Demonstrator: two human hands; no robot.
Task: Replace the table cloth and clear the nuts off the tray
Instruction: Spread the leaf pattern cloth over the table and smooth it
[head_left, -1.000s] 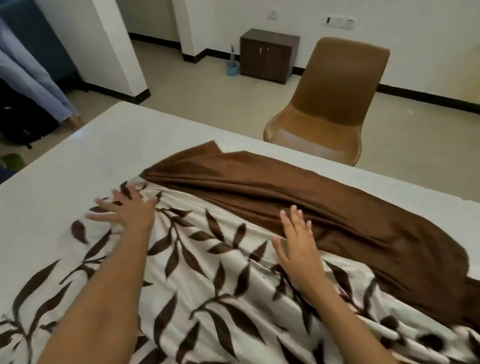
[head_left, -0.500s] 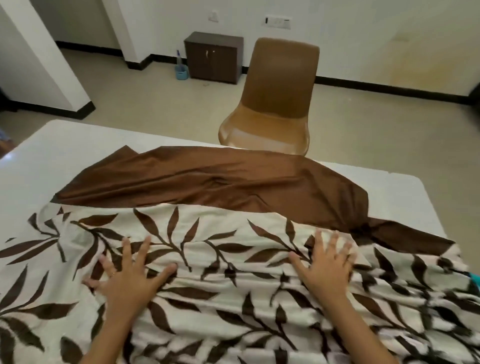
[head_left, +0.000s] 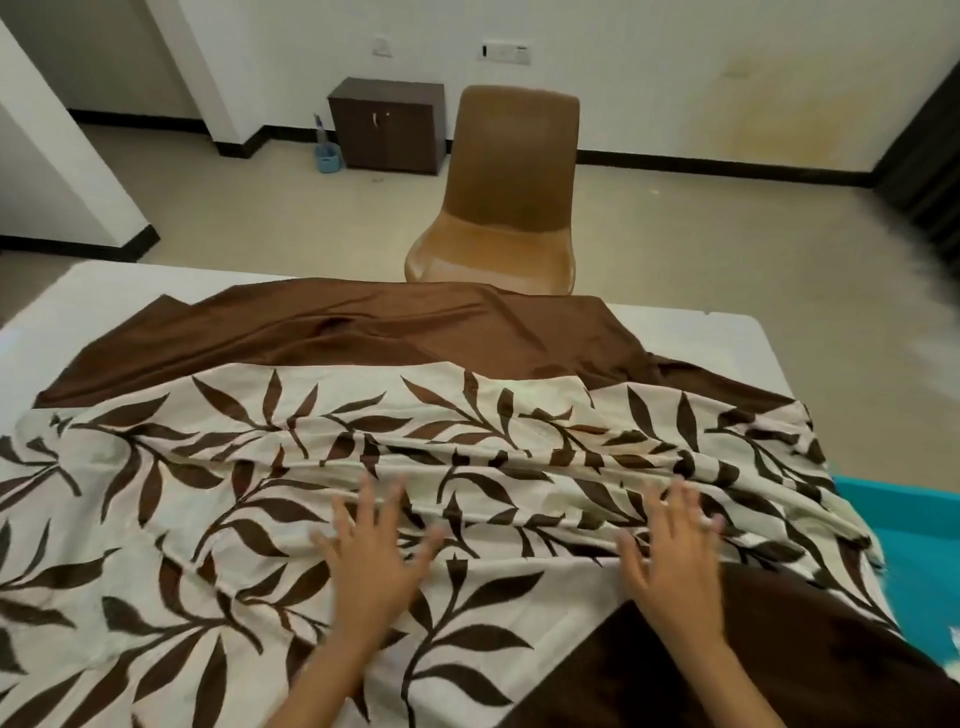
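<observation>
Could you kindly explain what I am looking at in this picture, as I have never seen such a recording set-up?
There is no machine here: a person wears a wide-angle camera on the head, looking forward and down, so the two bare arms entering from below are their own. The left hand and right hand lie flat, fingers spread, on a cream cloth printed with brown leaves. Neither has a grip on anything. Beyond it a plain shiny brown cloth lies rumpled on the white table, with a brown plastic chair behind. The turquoise thing at the right edge is too cut off to identify. No tray or nuts are in view.
</observation>
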